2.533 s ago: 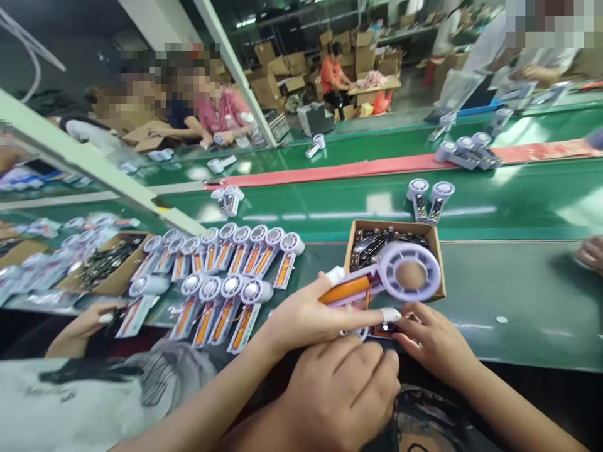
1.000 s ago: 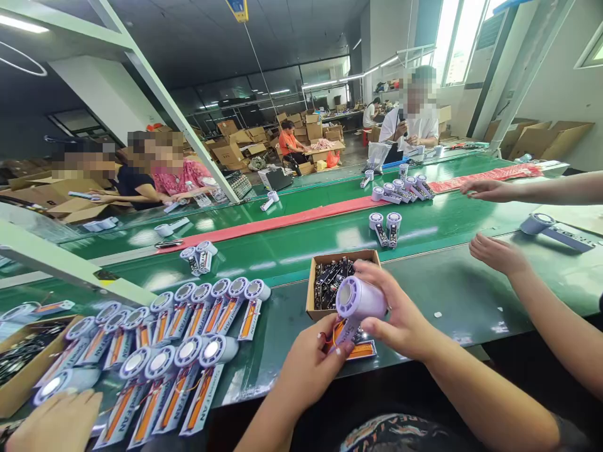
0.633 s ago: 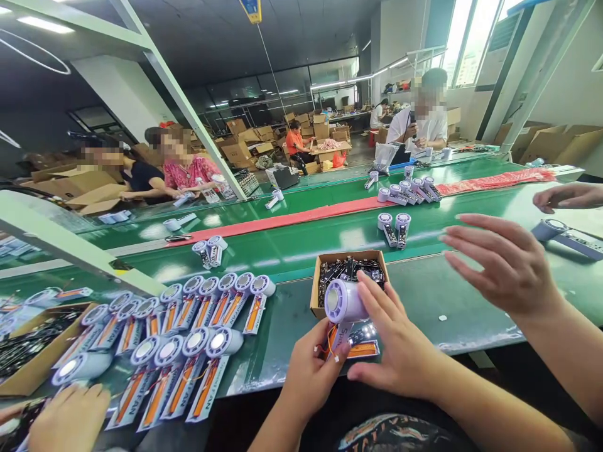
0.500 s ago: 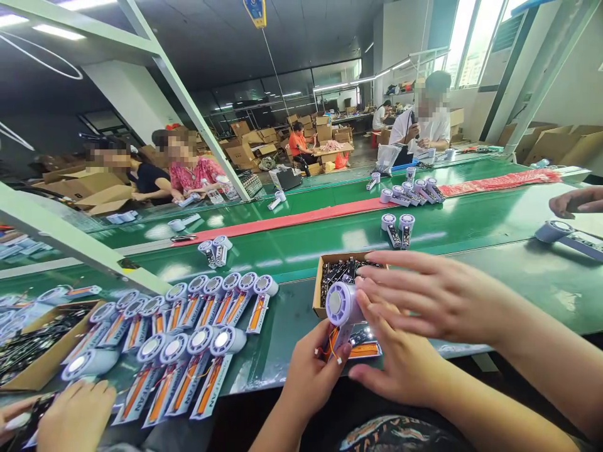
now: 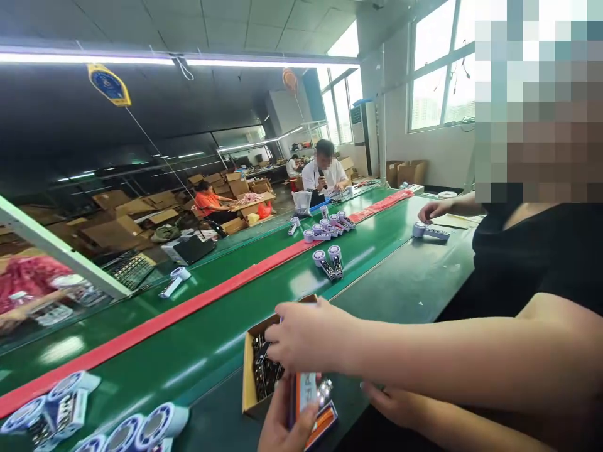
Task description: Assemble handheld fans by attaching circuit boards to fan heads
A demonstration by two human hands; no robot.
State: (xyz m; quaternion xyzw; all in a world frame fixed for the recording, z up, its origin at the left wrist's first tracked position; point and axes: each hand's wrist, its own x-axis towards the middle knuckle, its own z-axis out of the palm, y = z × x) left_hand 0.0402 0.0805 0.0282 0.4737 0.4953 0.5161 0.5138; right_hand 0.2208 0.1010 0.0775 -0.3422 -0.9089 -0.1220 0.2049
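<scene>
The person's left hand [image 5: 287, 420] is clenched round the handle of a handheld fan [image 5: 305, 392] at the bottom edge of the view. The handle's long axis stands nearly upright, pointing up toward a co-worker's hand [image 5: 306, 333], which reaches in from the right and hides the fan's head, leaving only a sliver of lilac at its edge. The handle shows a white panel edged in orange, and its print is too blurred to read. Just beside it lies a tilted orange card [image 5: 323, 427], partly cut off by the frame. The person's right hand [image 5: 389, 402] sits released below the co-worker's forearm, fingers loose, with nothing showing in it.

Just behind is an open cardboard box [image 5: 249, 383] of dark circuit boards [image 5: 266, 370]. At bottom left, a row of lilac fans [image 5: 153, 427] runs out of frame. Farther along the green conveyor belt [image 5: 207, 326], with its red strip [image 5: 188, 298], stand pairs of fans [image 5: 327, 260], heads up. The co-worker's other hand [image 5: 436, 210] touches a fan [image 5: 426, 231] lying on the bench. Far off, a person in a white shirt [image 5: 325, 174] and a person in an orange top [image 5: 210, 204] sit near cardboard cartons [image 5: 160, 213]
</scene>
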